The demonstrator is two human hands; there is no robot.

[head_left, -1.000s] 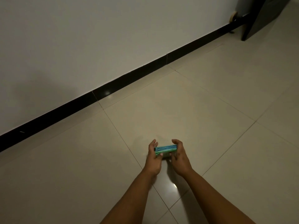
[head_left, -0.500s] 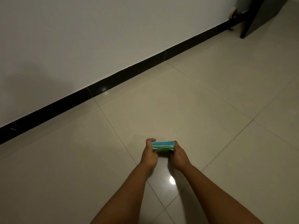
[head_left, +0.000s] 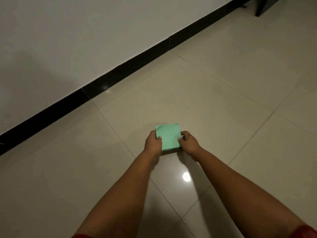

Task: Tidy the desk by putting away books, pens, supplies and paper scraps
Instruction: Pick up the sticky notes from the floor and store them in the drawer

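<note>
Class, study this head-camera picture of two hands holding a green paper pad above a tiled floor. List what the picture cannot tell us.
- Green pad: underside and thickness hidden, only its top sheet faces the head view.
- Left hand and right hand: fingers under the pad hidden by it.
- Dark furniture: cut off by the top edge.
- The desk: not in view.

My fingers curl under the green pad [head_left: 169,137], out of sight; its underside is hidden; a dark leg [head_left: 262,6] is cut off at the top edge.
</note>
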